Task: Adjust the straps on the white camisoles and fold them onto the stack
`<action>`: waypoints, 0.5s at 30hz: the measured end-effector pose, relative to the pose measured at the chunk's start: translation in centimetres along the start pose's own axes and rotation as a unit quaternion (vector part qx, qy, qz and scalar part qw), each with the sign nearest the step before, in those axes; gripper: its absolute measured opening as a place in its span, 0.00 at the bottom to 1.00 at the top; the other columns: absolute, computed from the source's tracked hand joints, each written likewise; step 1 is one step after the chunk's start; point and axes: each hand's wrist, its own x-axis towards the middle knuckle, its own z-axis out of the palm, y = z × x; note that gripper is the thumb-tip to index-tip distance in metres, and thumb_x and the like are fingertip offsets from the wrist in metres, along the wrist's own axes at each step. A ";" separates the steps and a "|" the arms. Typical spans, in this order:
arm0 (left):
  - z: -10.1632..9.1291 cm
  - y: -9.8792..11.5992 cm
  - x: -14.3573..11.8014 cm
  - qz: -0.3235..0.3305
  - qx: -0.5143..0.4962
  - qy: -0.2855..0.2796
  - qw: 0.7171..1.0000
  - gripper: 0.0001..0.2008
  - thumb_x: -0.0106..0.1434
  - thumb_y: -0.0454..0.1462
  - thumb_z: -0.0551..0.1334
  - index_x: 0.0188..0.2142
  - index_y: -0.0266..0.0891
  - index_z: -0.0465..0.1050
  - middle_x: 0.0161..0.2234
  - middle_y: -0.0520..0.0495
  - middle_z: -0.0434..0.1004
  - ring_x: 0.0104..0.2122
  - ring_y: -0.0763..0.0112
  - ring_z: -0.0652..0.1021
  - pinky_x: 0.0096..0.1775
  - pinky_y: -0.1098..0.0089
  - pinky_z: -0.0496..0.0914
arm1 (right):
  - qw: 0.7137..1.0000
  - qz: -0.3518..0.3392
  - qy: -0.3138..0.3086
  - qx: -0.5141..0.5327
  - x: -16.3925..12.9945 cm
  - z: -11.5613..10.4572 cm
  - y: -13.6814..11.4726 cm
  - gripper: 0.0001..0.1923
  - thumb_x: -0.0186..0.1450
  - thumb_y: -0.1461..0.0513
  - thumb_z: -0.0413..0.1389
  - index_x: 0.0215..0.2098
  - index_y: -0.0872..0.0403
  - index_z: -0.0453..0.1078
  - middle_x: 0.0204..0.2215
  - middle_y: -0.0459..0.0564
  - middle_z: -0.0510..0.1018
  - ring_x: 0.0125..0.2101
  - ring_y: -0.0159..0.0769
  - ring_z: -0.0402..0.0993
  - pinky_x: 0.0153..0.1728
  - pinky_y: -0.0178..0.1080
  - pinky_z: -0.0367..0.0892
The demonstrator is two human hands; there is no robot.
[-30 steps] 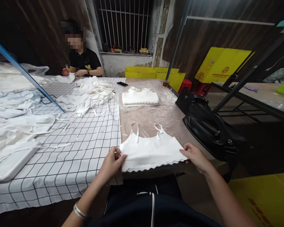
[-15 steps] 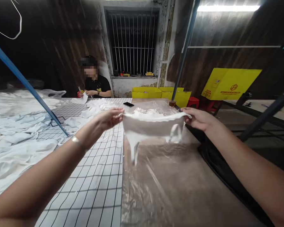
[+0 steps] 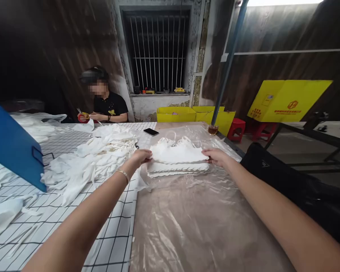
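A white strappy top (image 3: 177, 154) is stretched flat between my two hands, over a neat stack of similar white garments (image 3: 178, 169). My left hand (image 3: 141, 156) pinches its left corner, and my right hand (image 3: 215, 156) pinches the right one. Thin straps lie bunched along the far side of the stack. Beneath it, clear plastic sheeting (image 3: 184, 211) covers the brown tabletop. To the left, a loose heap of white garments (image 3: 102, 145) lies on a checked cloth (image 3: 113, 230).
A co-worker (image 3: 110, 104) sits at the far end, holding scissors. A phone (image 3: 151, 132) and a glass of brown liquid (image 3: 213, 130) lie beyond the stack. A blue panel (image 3: 14, 143) rises at left, and a black bag (image 3: 283, 181) is at right. Yellow boxes (image 3: 175, 114) stand behind.
The white top, which hung in the air between my hands, has come down onto the stack. Both hands have lowered with it. My view has shifted, so more of the black bag shows.
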 end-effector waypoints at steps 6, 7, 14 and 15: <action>-1.3 -3.7 -0.4 0.022 0.067 0.005 0.998 0.11 0.49 0.28 0.69 0.33 0.32 0.74 0.27 0.46 0.76 0.25 0.71 0.77 0.36 0.66 0.75 | 0.996 0.048 0.024 -0.064 -1.1 -0.4 2.5 0.04 0.57 0.66 0.60 0.30 0.55 0.68 0.21 0.44 0.72 0.18 0.28 0.67 0.19 0.31 0.64; -1.4 -3.8 -0.6 0.029 0.085 0.009 0.996 0.11 0.49 0.29 0.69 0.34 0.32 0.74 0.30 0.45 0.77 0.29 0.67 0.78 0.37 0.65 0.74 | 0.996 0.047 0.031 -0.073 -1.3 -0.5 2.4 0.04 0.57 0.66 0.59 0.31 0.55 0.69 0.23 0.45 0.73 0.20 0.29 0.68 0.20 0.31 0.65; 1.3 -5.7 -0.8 0.268 0.434 -0.011 0.860 0.23 0.63 0.42 0.60 0.58 0.43 0.67 0.67 0.44 0.53 0.67 0.50 0.50 0.64 0.50 0.46 | 0.841 -0.226 0.059 -0.489 -2.5 2.5 3.8 0.23 0.65 0.56 0.53 0.57 0.49 0.66 0.61 0.56 0.64 0.61 0.52 0.57 0.59 0.54 0.54; 1.9 -5.7 -0.4 0.266 0.491 -0.053 0.828 0.26 0.66 0.45 0.55 0.62 0.44 0.61 0.68 0.45 0.49 0.68 0.52 0.47 0.64 0.48 0.44 | 0.818 -0.241 0.025 -0.522 -2.2 3.2 4.2 0.25 0.66 0.54 0.50 0.61 0.47 0.62 0.65 0.53 0.59 0.64 0.51 0.52 0.62 0.55 0.49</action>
